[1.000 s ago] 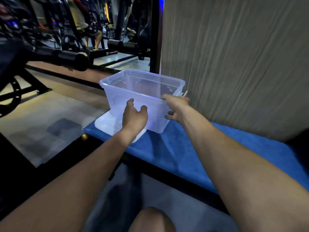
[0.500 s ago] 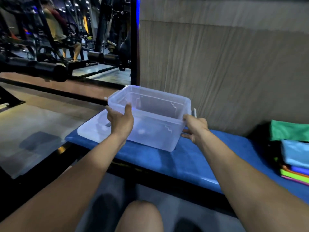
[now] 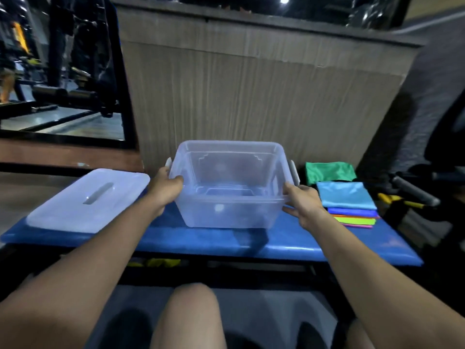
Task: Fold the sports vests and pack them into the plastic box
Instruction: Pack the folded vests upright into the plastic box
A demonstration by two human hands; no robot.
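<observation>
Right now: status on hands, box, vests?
Left hand and right hand grip plastic box, empty, lid off. Vests stacked beside it. Nothing blocking.

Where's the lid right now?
In the head view the lid lies flat on the blue bench, at its left end, beside the left hand and left of the box.

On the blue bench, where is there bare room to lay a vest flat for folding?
Bare bench runs along the near edge, in front of the box. The lid takes the left end; the vests crowd the right, with a bare patch at the near right corner.
</observation>
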